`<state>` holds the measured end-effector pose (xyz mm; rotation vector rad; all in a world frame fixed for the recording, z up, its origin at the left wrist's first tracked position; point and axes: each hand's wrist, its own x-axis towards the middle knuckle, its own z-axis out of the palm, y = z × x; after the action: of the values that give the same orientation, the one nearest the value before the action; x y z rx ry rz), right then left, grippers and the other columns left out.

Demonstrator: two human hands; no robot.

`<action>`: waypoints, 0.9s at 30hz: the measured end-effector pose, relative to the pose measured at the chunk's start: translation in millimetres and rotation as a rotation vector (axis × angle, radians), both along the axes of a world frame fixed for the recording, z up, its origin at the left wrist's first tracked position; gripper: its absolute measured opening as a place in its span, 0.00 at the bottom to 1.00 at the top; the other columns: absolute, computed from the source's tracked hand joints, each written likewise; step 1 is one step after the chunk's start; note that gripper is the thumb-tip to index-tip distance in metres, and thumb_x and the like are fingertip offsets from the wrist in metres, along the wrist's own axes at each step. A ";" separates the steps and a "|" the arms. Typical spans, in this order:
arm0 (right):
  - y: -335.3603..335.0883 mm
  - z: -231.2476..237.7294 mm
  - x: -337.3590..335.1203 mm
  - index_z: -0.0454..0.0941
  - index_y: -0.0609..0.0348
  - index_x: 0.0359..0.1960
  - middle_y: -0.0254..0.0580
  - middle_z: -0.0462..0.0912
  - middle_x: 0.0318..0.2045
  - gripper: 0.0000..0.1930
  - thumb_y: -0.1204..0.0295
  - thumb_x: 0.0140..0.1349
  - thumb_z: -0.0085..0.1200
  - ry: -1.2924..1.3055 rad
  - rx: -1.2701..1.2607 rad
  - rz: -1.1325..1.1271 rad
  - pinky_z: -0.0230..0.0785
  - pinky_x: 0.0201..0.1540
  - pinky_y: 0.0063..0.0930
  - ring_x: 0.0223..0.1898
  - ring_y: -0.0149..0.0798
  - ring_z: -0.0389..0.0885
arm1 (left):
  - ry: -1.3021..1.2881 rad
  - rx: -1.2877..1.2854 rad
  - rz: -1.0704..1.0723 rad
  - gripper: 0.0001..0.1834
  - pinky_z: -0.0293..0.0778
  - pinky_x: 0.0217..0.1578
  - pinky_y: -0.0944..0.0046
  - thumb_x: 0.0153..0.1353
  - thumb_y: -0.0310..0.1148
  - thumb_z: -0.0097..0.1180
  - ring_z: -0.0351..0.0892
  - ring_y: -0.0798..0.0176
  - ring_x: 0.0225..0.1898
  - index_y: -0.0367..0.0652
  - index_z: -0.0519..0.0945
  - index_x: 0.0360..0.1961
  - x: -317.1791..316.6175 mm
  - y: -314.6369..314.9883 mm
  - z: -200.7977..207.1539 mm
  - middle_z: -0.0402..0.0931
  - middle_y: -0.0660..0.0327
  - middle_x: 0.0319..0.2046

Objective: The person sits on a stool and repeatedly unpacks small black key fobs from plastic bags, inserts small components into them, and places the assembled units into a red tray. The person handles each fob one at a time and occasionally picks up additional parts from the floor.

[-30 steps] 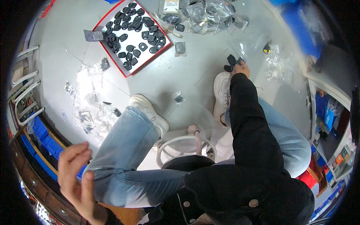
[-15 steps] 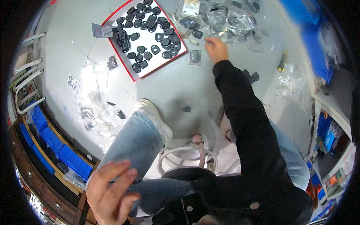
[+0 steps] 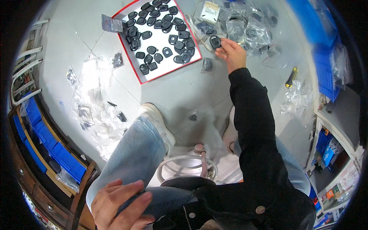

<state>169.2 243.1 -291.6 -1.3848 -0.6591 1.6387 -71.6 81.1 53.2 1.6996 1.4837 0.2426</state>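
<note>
My right hand [image 3: 231, 53] reaches far forward over the grey floor and holds a small black oval part [image 3: 215, 41] between its fingertips, beside a heap of clear plastic bags [image 3: 245, 27]. Just left of it lies a shallow white tray with a red rim [image 3: 142, 78], holding several of the same black parts. A single bagged black part [image 3: 207, 64] lies on the floor under the hand. My left hand [image 3: 119, 207] rests on my left thigh at the bottom of the view, fingers spread, holding nothing.
Empty clear bags [image 3: 96, 115] litter the floor at left. Blue bins [image 3: 46, 142] line a wooden shelf at lower left. A yellow-and-black tool [image 3: 291, 76] lies at right near more bags. The white stool ring [image 3: 184, 168] shows between my legs. A shelf [image 3: 329, 145] stands at right.
My right hand moved up and left from the floor by my right shoe to the bag heap and now holds a black part. My left hand dropped onto the thigh.
</note>
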 end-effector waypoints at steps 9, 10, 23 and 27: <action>-29.7 117.4 -41.4 0.66 0.70 0.46 0.43 0.73 0.31 0.18 0.78 0.53 0.46 0.193 0.092 -0.092 0.75 0.29 0.26 0.27 0.36 0.77 | 0.005 0.059 -0.054 0.19 0.70 0.37 0.53 0.42 0.41 0.57 0.75 0.51 0.32 0.37 0.77 0.31 8.9 -13.6 3.9 0.74 0.48 0.33; -31.5 123.8 -43.4 0.65 0.69 0.48 0.42 0.73 0.30 0.19 0.78 0.53 0.46 0.243 0.106 -0.087 0.75 0.29 0.26 0.27 0.36 0.77 | 0.004 0.065 -0.063 0.19 0.70 0.36 0.53 0.42 0.41 0.57 0.75 0.51 0.32 0.37 0.77 0.31 9.4 -13.7 4.3 0.74 0.47 0.33; -38.8 143.6 -56.7 0.70 0.58 0.45 0.32 0.67 0.29 0.13 0.73 0.58 0.41 1.741 -0.388 -0.036 0.62 0.22 0.18 0.23 0.25 0.60 | -0.020 0.085 -0.078 0.19 0.70 0.36 0.54 0.40 0.40 0.59 0.76 0.51 0.31 0.37 0.76 0.31 11.3 -11.1 4.3 0.74 0.47 0.33; -39.4 150.2 -65.0 0.70 0.60 0.45 0.34 0.66 0.29 0.13 0.74 0.59 0.38 1.792 -0.421 -0.053 0.63 0.22 0.17 0.23 0.27 0.61 | 0.006 0.059 -0.090 0.20 0.69 0.37 0.54 0.40 0.40 0.58 0.76 0.52 0.32 0.36 0.76 0.32 11.9 -11.1 6.5 0.74 0.47 0.33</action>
<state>104.1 203.7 -141.4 0.2250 0.7873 2.2125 -59.7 70.1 59.7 1.8107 1.4125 0.2354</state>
